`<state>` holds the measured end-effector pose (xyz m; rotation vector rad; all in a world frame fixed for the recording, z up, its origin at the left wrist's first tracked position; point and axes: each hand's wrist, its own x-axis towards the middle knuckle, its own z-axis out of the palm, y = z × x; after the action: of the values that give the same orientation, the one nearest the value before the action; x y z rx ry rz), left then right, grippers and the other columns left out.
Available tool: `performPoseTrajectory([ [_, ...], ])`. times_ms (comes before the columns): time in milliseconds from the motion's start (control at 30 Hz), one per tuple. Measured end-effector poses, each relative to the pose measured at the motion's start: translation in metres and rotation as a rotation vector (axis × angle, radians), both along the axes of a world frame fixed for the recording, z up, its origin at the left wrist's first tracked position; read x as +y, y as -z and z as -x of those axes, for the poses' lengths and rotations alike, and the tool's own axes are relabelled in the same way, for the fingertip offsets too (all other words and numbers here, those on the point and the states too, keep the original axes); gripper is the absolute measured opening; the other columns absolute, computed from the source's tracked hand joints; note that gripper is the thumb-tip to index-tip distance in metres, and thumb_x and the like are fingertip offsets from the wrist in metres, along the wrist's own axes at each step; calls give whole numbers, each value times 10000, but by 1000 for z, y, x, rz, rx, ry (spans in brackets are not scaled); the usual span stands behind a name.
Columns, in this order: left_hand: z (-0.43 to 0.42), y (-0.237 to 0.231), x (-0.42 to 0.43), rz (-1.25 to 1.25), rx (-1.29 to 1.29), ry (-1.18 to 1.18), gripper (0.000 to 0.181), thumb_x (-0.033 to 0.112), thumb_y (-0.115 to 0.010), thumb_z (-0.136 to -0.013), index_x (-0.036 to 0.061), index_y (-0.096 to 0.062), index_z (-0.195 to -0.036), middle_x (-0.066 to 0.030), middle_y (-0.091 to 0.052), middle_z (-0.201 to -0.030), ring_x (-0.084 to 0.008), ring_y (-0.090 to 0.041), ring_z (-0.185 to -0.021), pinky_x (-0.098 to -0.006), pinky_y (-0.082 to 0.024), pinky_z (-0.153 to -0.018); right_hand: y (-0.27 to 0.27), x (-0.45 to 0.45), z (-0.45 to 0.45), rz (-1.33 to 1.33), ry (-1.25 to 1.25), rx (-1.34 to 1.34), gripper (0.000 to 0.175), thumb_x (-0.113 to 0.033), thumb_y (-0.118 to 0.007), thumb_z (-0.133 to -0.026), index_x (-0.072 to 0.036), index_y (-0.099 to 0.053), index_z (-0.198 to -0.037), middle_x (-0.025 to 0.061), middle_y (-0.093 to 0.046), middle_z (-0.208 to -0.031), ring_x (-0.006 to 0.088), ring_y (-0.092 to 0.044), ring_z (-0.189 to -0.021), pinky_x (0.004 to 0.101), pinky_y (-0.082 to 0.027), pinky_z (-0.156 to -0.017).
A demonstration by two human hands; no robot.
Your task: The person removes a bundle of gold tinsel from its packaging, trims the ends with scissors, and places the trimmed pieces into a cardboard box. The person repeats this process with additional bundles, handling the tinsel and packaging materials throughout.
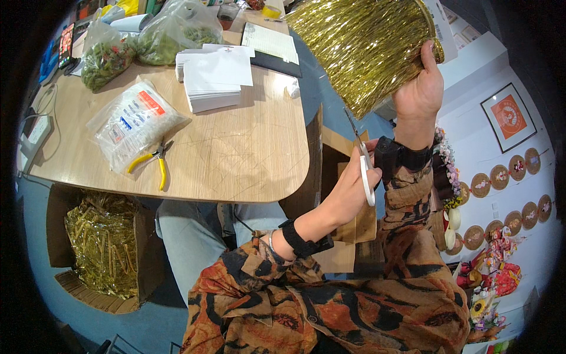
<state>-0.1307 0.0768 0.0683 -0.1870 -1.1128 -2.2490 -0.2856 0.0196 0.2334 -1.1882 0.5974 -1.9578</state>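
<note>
My right hand (418, 95) is raised at the upper right and grips a shiny gold tinsel fringe (371, 48) by its banded edge, thumb on the near side. The strands hang in a dense sheet towards the left. Below it, my left hand (349, 188) holds white-handled scissors (365, 175) with the blades pointing up. The blade tips lie close to the fringe's lower corner; whether they touch it I cannot tell. Beneath my hands stands an opened cardboard box (347, 230), its inside mostly hidden by my arms.
The wooden table (247, 159) carries yellow-handled pliers (154, 161), a plastic bag of white material (137, 119), stacked white cards (216, 75), a clipboard (274, 48) and bags of greenery (181, 40). Left on the floor, a carton (148, 248) holds gold tinsel (101, 248).
</note>
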Motion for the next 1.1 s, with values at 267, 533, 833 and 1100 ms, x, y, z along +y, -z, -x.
performPoseTrajectory([
  [267,9,7,-1,63,-31,-37,341,222,-448,-1071,40,-392,-1354,8,-475,-974,-83,-470,-852,-247,-445,-770,-1,-1,-16,-49,400,87,337,-234,-474,-1073,-8,-550,-1310,129,-629,-1304,315,-598,-1197,502,-468,-1057],
  [533,18,29,4,-151,70,180,359,189,-450,-1073,20,-414,-1387,-60,-551,-1206,-129,-556,-1097,-303,-476,-969,-3,4,-5,-52,289,54,345,-245,-470,-1078,1,-550,-1306,152,-636,-1286,320,-624,-1167,503,-520,-1009],
  [833,23,47,29,-3,103,256,667,195,-489,-926,33,-180,-1494,-148,-332,-1409,-259,-315,-1365,-383,-281,-1142,-4,11,2,-16,13,40,359,-261,-467,-1079,-4,-546,-1316,153,-629,-1303,329,-619,-1173,515,-510,-1018],
  [1100,20,21,2,14,113,135,391,287,-527,-957,61,-390,-1244,10,-362,-982,-95,-395,-892,-253,-384,-856,-2,14,1,-7,-63,62,335,-250,-474,-1077,-10,-559,-1294,146,-639,-1281,320,-627,-1158,500,-520,-1003],
])
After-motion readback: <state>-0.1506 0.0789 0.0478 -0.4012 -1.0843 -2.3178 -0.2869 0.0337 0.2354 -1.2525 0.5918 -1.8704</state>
